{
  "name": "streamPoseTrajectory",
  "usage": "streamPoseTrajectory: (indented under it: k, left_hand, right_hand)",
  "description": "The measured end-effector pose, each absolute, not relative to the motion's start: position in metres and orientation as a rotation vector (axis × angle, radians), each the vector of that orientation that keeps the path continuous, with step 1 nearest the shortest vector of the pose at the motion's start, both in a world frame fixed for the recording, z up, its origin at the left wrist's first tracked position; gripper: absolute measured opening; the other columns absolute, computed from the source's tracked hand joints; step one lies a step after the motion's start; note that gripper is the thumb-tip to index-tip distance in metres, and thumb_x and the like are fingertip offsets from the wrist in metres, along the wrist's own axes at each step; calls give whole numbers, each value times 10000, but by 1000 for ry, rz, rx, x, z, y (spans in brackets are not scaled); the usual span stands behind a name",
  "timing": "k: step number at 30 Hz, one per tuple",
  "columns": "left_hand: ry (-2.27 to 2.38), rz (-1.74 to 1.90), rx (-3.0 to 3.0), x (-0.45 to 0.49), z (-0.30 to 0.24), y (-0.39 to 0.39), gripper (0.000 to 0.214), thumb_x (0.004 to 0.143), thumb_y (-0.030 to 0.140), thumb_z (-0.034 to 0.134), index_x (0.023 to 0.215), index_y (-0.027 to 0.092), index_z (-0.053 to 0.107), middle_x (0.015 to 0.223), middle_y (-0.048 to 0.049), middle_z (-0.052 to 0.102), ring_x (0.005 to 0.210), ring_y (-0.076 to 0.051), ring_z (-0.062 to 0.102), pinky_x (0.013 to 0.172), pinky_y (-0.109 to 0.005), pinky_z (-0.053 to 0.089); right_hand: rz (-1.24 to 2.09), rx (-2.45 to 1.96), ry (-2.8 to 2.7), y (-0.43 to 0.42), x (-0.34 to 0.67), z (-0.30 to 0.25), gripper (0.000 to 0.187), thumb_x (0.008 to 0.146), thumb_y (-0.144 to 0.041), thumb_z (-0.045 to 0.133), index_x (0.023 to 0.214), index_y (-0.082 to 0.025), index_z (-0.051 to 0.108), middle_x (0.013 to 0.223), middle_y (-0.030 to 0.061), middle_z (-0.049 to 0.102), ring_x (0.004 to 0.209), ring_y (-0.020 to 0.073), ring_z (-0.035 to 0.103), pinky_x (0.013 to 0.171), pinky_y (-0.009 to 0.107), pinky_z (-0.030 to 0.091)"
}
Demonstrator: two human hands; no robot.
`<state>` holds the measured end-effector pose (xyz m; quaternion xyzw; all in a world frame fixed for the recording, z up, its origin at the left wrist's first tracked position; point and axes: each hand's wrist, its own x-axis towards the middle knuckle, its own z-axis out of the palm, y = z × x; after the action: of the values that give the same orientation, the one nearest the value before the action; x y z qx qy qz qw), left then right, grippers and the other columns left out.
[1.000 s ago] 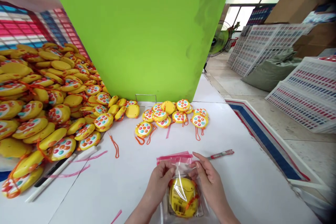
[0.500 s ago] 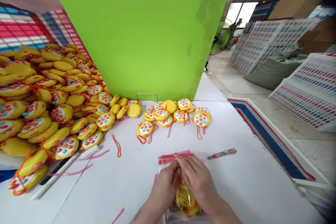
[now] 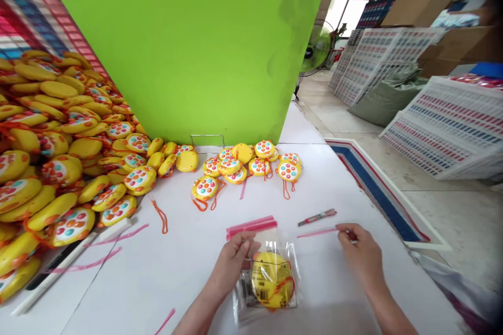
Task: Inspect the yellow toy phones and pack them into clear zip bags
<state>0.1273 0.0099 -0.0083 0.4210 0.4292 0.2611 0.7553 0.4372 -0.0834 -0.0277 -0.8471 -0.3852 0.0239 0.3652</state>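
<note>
My left hand [image 3: 230,261] pinches the left side of a clear plastic bag [image 3: 243,306] near its top. Inside the bag lies a yellow animal-shaped toy [image 3: 271,278] with an orange cord, its plain back facing up behind printed lettering. Off to the right, my right hand [image 3: 363,252] has its fingers closed on the end of a thin pink strip [image 3: 316,232], which stretches leftward just above the table. Beneath the bag, pink-edged clear bags [image 3: 252,226] show at the top.
A utility knife [image 3: 317,217] lies beyond the pink strip. Several yellow toys [image 3: 288,170] sit before a green panel [image 3: 184,52], with a large heap [image 3: 70,167] at left. A loose orange cord [image 3: 160,217] and pink scraps [image 3: 90,260] lie on the table.
My hands have parted. My right hand has moved away to the right with a pink strip, uncovering the bagged toy, while my left hand stays at the bag. The view has shifted right.
</note>
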Motion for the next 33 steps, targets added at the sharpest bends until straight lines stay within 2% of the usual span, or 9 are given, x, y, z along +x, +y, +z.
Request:
streamPoseTrajectory:
  k: [4, 8, 12, 14, 17, 19, 22, 28, 33]
  left_hand:
    - [939, 541, 895, 124, -4, 12, 570, 737, 569, 642, 1106, 143, 556, 1012, -119, 680, 826, -192, 634, 717, -315, 507]
    - [950, 477, 935, 122, 2, 13, 551, 765, 535, 651, 1147, 147, 567, 1038, -117, 688, 918, -207, 640, 752, -292, 489]
    - [938, 471, 921, 125, 5, 14, 517, 698, 485, 739, 1051, 130, 613, 938, -86, 698, 811, -186, 643, 730, -287, 488]
    - [929, 484, 897, 127, 5, 14, 469, 691, 474, 747, 985, 129, 629, 918, -74, 694, 820, -183, 639, 742, -287, 490]
    - [907, 501, 866, 127, 4, 13, 418, 682, 449, 761, 926, 135, 635, 885, -59, 693, 784, -163, 632, 724, -271, 490]
    - [891, 520, 860, 126, 2, 12, 401, 669, 439, 773, 888, 130, 640, 837, -51, 692, 724, -140, 619, 685, -249, 482]
    - [868, 532, 846, 124, 0, 13, 386, 665, 431, 779, 861, 125, 649, 809, -49, 692, 712, -136, 614, 677, -245, 482]
    - [843, 557, 803, 123, -1, 12, 364, 657, 417, 792, 845, 132, 666, 806, -38, 702, 701, -126, 615, 677, -235, 482]
    - [837, 557, 788, 121, -4, 14, 439, 678, 414, 777, 997, 132, 671, 887, -80, 724, 809, -180, 657, 752, -294, 508]
  right_hand:
    - [-100, -2152, -1271, -100, 456, -34, 268, 792, -320, 461, 873, -182, 677, 880, 104, 652, 855, 269, 564, 821, 430, 455]
    - [-309, -2113, -1291, -98, 459, -34, 403, 817, -275, 465, 1171, -130, 589, 1130, 158, 591, 1076, 296, 508, 949, 476, 407]
    - [-493, -2233, -1302, -97, 464, -33, 442, 810, -154, 431, 1237, -123, 542, 1276, 182, 507, 1212, 326, 425, 993, 531, 358]
    - [-502, -2237, -1351, -97, 466, -30, 445, 804, -106, 398, 1219, -121, 558, 1292, 185, 495, 1213, 321, 428, 988, 531, 363]
    - [-501, -2147, -1220, -94, 459, -14, 408, 814, -113, 396, 1180, -112, 578, 1172, 176, 563, 1125, 298, 490, 965, 497, 394]
    - [-374, -2086, -1201, -88, 444, 0, 329, 841, -181, 436, 1117, -140, 611, 1059, 143, 603, 1020, 279, 539, 892, 446, 447]
    - [136, -1944, -1371, -73, 405, 15, 230, 875, -289, 479, 985, -180, 649, 923, 86, 635, 818, 217, 590, 703, 325, 490]
    - [1009, -1691, -1356, -51, 337, 7, 248, 861, -384, 530, 945, -190, 660, 790, 22, 671, 732, 182, 617, 662, 283, 478]
    - [1273, -1533, -1133, -47, 336, 3, 171, 773, -305, 608, 875, -170, 632, 723, 2, 662, 681, 159, 614, 637, 270, 472]
